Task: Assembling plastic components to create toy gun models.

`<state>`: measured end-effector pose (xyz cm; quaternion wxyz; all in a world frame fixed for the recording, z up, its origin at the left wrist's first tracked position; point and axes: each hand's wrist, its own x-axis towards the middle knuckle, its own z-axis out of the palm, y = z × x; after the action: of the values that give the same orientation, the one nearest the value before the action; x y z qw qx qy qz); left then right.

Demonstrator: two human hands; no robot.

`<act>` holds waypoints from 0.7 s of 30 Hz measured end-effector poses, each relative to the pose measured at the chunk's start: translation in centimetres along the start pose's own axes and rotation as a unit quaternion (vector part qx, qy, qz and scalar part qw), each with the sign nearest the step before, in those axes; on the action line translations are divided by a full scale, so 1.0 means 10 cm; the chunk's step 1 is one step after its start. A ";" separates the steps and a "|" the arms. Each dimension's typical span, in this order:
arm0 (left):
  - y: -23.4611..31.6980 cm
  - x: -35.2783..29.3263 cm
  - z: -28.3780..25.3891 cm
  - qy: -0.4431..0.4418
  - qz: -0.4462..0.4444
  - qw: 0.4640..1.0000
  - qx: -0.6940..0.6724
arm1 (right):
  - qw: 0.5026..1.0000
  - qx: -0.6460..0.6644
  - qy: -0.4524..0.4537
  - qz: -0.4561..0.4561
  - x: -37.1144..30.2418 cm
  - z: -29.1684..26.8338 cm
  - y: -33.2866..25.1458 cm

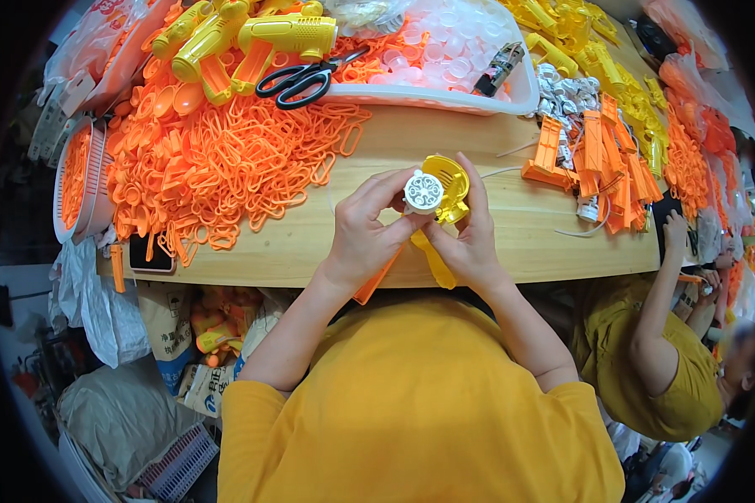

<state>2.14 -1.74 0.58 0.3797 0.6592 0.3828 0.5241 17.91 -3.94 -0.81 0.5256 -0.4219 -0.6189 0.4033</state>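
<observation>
Over the front of the table, both my hands are raised close together. My left hand (368, 220) pinches a white round part (424, 192) whose end face has a cut-out pattern. In my right hand (471, 239) is a yellow plastic toy-gun shell (453, 186), its ribbed hollow turned upward and its handle slanting down. The white part touches or nearly touches the shell's left edge; which, I cannot tell. An orange strip-like piece (377, 281) shows below my left hand, and what holds it is hidden.
A heap of orange plastic loops (235, 159) covers the table's left, with black scissors (306, 84) beside yellow toy guns (285, 35). Behind is a white tray (445, 102) of translucent cups. Orange pieces (600, 159) and wires lie right. A co-worker (654, 335) sits at right.
</observation>
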 end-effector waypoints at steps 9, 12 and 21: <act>0.02 -0.02 0.07 0.013 -0.033 0.999 0.019 | 1.000 0.003 0.017 -0.011 0.00 0.05 -0.01; 0.01 -0.01 0.09 0.015 -0.037 0.999 0.016 | 0.999 -0.016 0.031 -0.035 -0.01 0.05 0.00; 0.02 -0.04 0.04 -0.001 0.005 1.000 0.013 | 0.989 -0.080 0.032 -0.118 -0.07 0.14 -0.08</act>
<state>2.45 -2.27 0.53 0.3692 0.6667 0.3854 0.5203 16.54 -4.92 -0.40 0.5535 -0.3993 -0.6774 0.2743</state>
